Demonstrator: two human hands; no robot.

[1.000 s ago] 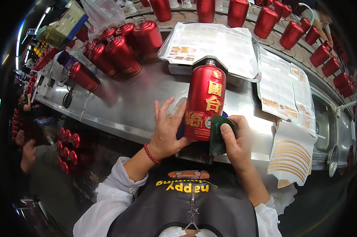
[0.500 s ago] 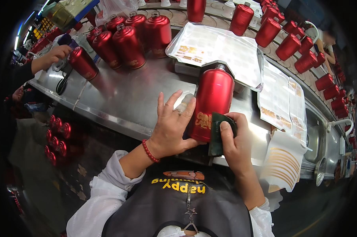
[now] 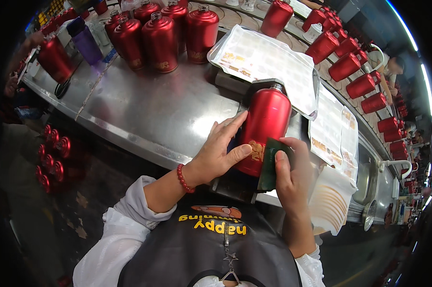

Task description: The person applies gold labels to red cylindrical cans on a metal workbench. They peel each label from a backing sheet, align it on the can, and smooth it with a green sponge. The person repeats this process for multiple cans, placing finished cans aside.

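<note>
A shiny red bottle (image 3: 268,112) with a bare threaded glass neck lies tilted in front of me on a dark holder, its neck pointing away. A gold emblem (image 3: 257,151) sits low on its side. My left hand (image 3: 215,155) lies against the bottle's left side with fingers stretched out, its thumb touching the emblem's left edge. In my right hand (image 3: 295,177) is a flat dark green scraper (image 3: 270,165), pinched between thumb and fingers. The scraper's edge presses on the bottle just right of the emblem.
Sheets of gold decals on a tray (image 3: 268,60) lie behind the bottle, with another decal sheet (image 3: 333,131) to the right. Several red bottles (image 3: 159,43) stand at the back left, beside a purple bottle (image 3: 85,40). A conveyor carrying red bottles curves along the right, near a sink (image 3: 367,184).
My left thumb has swung up from the bottle's base onto the emblem, and the fingers have drawn together along its side. The scraper remains at the lower right side. My view has shifted.
</note>
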